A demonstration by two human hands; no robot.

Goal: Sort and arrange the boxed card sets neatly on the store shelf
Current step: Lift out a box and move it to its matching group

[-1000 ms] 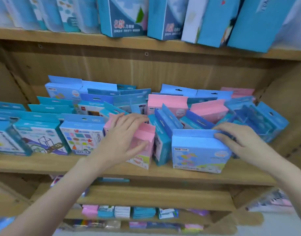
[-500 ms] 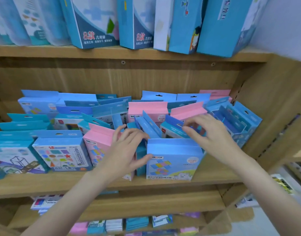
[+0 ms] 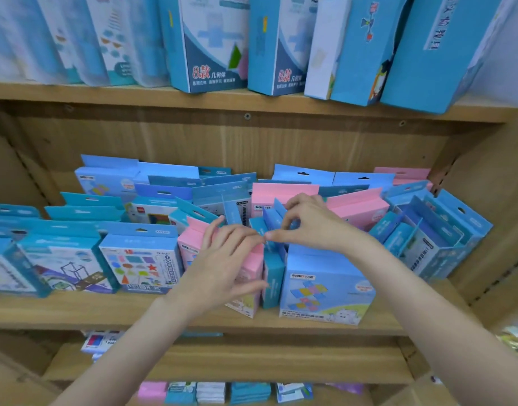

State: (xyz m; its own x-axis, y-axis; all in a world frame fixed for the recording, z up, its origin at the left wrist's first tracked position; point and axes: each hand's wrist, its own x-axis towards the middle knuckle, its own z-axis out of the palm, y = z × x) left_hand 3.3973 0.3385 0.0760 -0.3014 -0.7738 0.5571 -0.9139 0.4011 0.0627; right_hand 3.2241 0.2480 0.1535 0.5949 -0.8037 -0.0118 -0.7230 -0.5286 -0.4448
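Several blue and pink boxed card sets stand in loose rows on the middle wooden shelf [image 3: 369, 323]. My left hand [image 3: 222, 265] grips a pink box [image 3: 246, 282] at the front, fingers over its top and thumb across its face. Right of it a narrow teal box [image 3: 274, 279] stands edge-on. My right hand [image 3: 310, 224] pinches the top flap of that teal box, just behind a light blue box [image 3: 325, 285] with coloured squares on its front. Both hands' fingertips nearly meet above the teal box.
Tall blue boxes [image 3: 211, 42] line the upper shelf above. Tilted blue boxes [image 3: 436, 230] lean at the right against the shelf's side wall [image 3: 492, 230]. More front-row boxes [image 3: 140, 262] stand at the left. Small packs [image 3: 211, 392] lie on a lower shelf.
My right hand has moved left from the rear blue boxes to the teal box between the pink and light blue ones. My left hand stays on the pink box. The camera has moved closer.
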